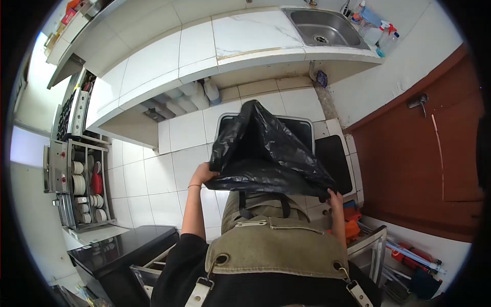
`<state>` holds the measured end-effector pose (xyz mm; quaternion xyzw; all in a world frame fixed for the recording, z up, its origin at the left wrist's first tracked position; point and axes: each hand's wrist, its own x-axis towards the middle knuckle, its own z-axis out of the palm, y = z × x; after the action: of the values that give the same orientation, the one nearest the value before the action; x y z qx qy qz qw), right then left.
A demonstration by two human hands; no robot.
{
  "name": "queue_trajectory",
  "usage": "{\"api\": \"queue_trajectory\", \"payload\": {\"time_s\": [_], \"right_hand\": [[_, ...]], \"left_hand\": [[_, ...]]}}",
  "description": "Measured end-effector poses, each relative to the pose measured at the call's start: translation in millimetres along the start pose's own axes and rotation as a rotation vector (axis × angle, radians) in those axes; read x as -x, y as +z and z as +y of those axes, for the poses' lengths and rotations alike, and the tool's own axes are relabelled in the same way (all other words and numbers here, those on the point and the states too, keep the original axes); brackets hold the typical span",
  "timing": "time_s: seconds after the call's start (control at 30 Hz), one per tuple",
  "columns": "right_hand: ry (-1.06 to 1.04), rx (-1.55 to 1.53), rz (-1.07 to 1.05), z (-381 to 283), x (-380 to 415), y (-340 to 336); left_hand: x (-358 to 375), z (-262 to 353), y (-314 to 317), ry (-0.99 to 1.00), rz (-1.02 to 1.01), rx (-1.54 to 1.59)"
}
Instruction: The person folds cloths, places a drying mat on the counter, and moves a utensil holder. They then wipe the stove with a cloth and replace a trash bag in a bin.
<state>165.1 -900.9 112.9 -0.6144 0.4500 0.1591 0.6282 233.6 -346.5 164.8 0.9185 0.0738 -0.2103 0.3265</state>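
A black plastic bin bag (286,171) is spread wide between my two hands, its mouth gaping toward me. My left hand (203,174) is closed round the bag's left edge. At the right corner, my right hand (335,198) pinches the plastic. Beneath and behind the bag stands a dark bin with a grey rim (311,134), mostly covered by the plastic. To its right on the floor lies a flat black lid-like panel (333,163). I cannot see inside the bin.
A tiled counter (197,46) with a steel sink (327,28) runs ahead, several bottles (192,97) below it. Spray bottles (386,38) stand by the sink. A brown door (414,148) is at right, a plate rack (84,184) at left, a metal frame (376,245) beside me.
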Motion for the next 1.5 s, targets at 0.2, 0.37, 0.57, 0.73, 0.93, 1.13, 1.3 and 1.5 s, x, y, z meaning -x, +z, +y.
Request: {"api": "queue_trajectory", "payload": {"time_s": [0.2, 0.37, 0.57, 0.73, 0.93, 1.13, 1.3, 1.5], "right_hand": [[-0.35, 0.23, 0.194, -36, -13, -15], [-0.22, 0.758, 0.169, 28, -35, -36], [-0.244, 1.28, 0.11, 58, -23, 1], [-0.701, 0.971, 0.133, -1, -33, 104], [-0.465, 0.806, -0.05, -31, -128, 165], [-0.346, 0.487, -0.079, -43, -144, 181], [-0.364, 0.726, -0.457, 29, -139, 185], [-0.442, 0.905, -0.228, 83, -145, 211]], "left_hand": [[-19, 48, -53, 0.043, 0.76, 0.287], [-11, 62, -50, 0.093, 0.715, 0.385], [11, 55, -23, -0.01, 0.645, 0.412], [33, 77, -40, 0.048, 0.545, 0.309], [14, -18, -26, -0.078, 0.555, 0.154], [-14, -108, 5, -0.642, 0.806, -0.216], [-31, -156, 31, -0.703, 0.951, 0.42], [-26, -144, 36, -0.651, 1.204, 1.466]]}}
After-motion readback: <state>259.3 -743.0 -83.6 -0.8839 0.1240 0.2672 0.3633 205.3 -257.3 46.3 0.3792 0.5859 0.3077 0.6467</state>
